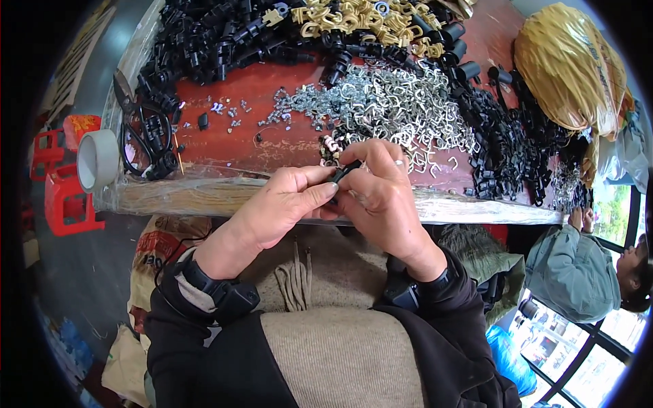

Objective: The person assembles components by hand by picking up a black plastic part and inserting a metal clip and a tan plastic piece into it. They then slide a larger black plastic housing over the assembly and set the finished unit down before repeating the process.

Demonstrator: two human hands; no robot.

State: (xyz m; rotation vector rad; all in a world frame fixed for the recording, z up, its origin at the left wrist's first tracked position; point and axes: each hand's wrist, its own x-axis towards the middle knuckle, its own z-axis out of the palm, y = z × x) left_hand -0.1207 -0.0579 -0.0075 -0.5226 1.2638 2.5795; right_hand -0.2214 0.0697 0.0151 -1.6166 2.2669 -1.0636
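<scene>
Close to the near edge of the red table (pixel 231 85), my left hand (pixel 286 204) and my right hand (pixel 384 197) meet. Both are closed, their fingertips pinching a small black plastic part (pixel 345 171) between them. Fingers cover much of this part, so its full shape is hidden. Just beyond my right hand spreads a heap of bent silver metal hooks (pixel 415 112). Small shiny metal pieces (pixel 320 100) lie to the left of the hooks. A few pinkish bits (pixel 331 146) sit right behind my fingers.
Black plastic fittings (pixel 218 47) and yellow clips (pixel 367 24) pile up at the back. Small black parts (pixel 500 136) cover the right side, beside a yellow bag (pixel 568 68). Scissors (pixel 126 98) and a tape roll (pixel 97 160) are left, near red stools (pixel 68 197). Another person (pixel 575 268) sits right.
</scene>
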